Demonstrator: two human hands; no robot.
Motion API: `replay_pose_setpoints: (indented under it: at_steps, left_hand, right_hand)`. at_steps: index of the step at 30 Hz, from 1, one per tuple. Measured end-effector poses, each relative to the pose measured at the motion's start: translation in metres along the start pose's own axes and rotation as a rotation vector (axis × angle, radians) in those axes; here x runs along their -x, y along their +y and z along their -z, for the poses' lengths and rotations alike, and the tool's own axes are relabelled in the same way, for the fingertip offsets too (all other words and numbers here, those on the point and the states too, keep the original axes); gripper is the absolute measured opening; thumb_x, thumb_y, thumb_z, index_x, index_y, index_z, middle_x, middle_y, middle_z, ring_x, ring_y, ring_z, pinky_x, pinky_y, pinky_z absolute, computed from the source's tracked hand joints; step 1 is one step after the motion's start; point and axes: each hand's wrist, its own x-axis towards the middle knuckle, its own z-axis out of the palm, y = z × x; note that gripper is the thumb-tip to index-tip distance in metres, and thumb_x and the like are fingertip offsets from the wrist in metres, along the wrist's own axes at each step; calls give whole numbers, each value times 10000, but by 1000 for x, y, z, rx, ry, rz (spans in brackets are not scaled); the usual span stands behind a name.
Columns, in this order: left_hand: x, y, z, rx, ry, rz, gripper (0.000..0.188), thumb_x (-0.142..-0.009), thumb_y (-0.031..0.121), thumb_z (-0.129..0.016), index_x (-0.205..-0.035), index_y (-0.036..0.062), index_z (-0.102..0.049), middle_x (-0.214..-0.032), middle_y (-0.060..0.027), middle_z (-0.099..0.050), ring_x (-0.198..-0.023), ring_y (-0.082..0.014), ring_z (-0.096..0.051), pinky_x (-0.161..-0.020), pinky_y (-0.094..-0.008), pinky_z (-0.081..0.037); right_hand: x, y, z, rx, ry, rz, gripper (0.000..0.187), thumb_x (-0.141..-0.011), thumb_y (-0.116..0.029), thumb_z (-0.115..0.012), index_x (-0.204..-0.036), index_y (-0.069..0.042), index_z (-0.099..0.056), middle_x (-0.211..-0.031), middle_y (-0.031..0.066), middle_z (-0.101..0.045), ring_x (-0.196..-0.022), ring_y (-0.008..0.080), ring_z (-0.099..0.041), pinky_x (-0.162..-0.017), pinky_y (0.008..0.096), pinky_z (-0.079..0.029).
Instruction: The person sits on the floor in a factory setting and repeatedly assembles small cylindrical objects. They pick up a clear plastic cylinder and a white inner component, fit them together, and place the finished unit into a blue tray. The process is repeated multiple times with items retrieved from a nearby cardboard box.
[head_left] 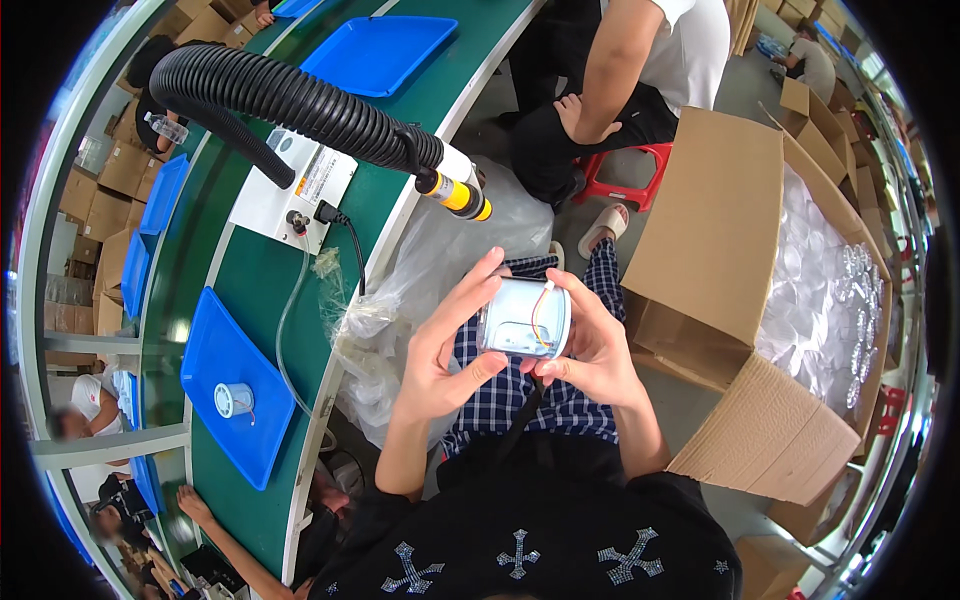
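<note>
Above my lap, both hands hold a clear, rounded plastic housing (508, 318) with a pale blue inside. A thin red and yellow wire with a small white plug lies across its right part. My left hand (447, 350) grips the left side, thumb at the lower edge and fingers along the upper left. On the other side my right hand (600, 345) has its fingers curled around the right edge. Just above the housing hangs the yellow and black nozzle (456, 195) of a ribbed black hose (300, 95), touching neither hand.
On the green bench (290, 260) at left lie a blue tray (265, 430) holding a similar round part (234, 400), a white machine (300, 185) and another blue tray (380, 50). A cardboard box (710, 240) of clear plastic parts (820, 300) stands right. A person sits on a red stool (628, 180) ahead.
</note>
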Motion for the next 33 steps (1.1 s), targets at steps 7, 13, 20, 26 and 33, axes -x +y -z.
replay_pose_setpoints:
  at_steps: [7,13,20,26,33]
  left_hand:
    - [-1,15,-21,-554,185,-45,719,-735,322,-738,-1287,-21,-433,-1320,-198,-409,-1227,-310,-401,-1011,-411,-322]
    - [1,10,-21,-616,195,-62,821,-636,49,-775,-1330,-11,-339,-1266,-165,-428,-1173,-269,-447,-972,-370,-379]
    - [3,11,-24,-607,173,-99,811,-630,55,-778,-1319,-8,-354,-1248,-178,-475,-1143,-281,-487,-959,-385,-391]
    - [2,9,-30,-668,17,-159,769,-612,39,-780,-1285,8,-410,-1210,-174,-528,-1114,-300,-516,-946,-392,-405]
    - [5,2,-25,-581,95,-37,747,-641,48,-764,-1296,9,-407,-1222,-176,-509,-1123,-311,-505,-920,-388,-425]
  right_hand:
    - [-4,6,-20,246,19,246,579,-766,103,-577,-1309,-40,-438,-1445,160,-224,-1147,282,-500,-826,348,-520]
    - [4,7,-16,121,-37,300,417,-789,112,-507,-1181,-10,-581,-1478,182,-191,-1199,254,-458,-885,343,-463]
    - [4,-1,-23,55,104,298,595,-843,-66,-541,-1397,-26,-326,-1479,200,-198,-1265,290,-399,-996,395,-368]
    - [-14,-6,-9,331,112,269,629,-793,-153,-593,-1357,10,-368,-1316,189,-473,-1191,238,-477,-999,345,-356]
    - [-44,4,5,151,180,88,365,-969,-200,-382,-1032,45,-644,-966,122,-670,-849,135,-615,-773,261,-483]
